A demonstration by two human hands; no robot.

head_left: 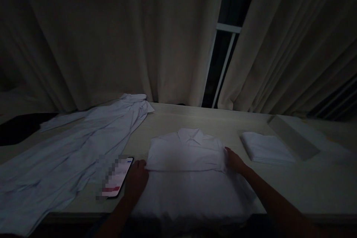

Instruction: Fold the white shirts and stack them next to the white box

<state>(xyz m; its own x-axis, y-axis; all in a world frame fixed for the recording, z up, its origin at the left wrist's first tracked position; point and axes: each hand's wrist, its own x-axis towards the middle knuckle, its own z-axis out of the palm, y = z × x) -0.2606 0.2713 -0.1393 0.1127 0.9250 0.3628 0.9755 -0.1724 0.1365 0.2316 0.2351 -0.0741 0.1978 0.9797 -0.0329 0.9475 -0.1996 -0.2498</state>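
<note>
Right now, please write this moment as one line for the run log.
left hand: on shirt left fold edge | right hand: on right fold edge | phone beside left hand | folded stack right | table

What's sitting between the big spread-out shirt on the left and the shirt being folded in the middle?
In the head view, a phone lies on the table between the spread-out shirt and the folded shirt, beside the left hand.

Both hands, left [136,178] and right [235,161], reach forward, palms down

Very dim, underexposed scene. Faint light falls on pale wooden tabletop [212,119] centre; edges and corners sink into shadow. Grainy, soft detail. Wide-angle bending at edges. Pixelated patch over glowing phone screen [115,178].
</note>
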